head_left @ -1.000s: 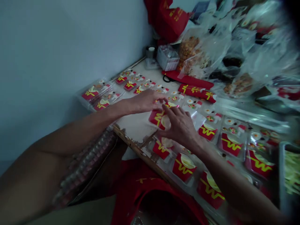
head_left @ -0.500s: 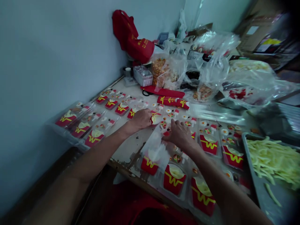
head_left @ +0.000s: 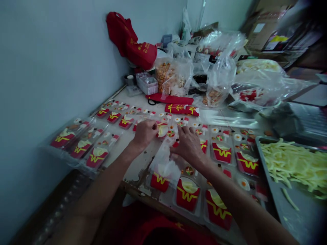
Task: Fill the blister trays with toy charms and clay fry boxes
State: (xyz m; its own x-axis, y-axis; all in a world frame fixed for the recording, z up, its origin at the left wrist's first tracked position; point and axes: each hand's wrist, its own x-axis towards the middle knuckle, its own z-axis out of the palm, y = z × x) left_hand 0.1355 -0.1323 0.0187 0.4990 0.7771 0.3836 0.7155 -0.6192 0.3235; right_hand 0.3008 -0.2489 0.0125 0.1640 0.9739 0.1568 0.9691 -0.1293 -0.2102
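Observation:
My left hand [head_left: 145,133] is closed, fingers curled in a pinch, just left of a small red carton with pale yellow fries [head_left: 161,130]. What its fingertips hold, if anything, is too small to make out. My right hand [head_left: 189,143] is spread palm down over the clear plastic packs, its thumb apart from the fingers. Below its thumb lies a thin translucent sheet [head_left: 163,160], partly covering a red carton with a yellow zigzag [head_left: 159,182]. Around both hands, rows of clear packs hold similar cartons [head_left: 188,194] and tiny food-shaped pieces [head_left: 170,133].
On the right stands a metal tray [head_left: 268,177] of loose pale fries [head_left: 293,166]. Farther back are red-handled scissors [head_left: 168,99], a stack of red cartons [head_left: 182,109], plastic bags of small pieces [head_left: 165,76] and a red cloth bag [head_left: 130,41]. A wall [head_left: 51,61] borders the left.
The view has shifted, so the table's contents sit farther left. My left hand has drawn slightly back from the red carton, its fingers more curled. My right hand stays spread over the packs.

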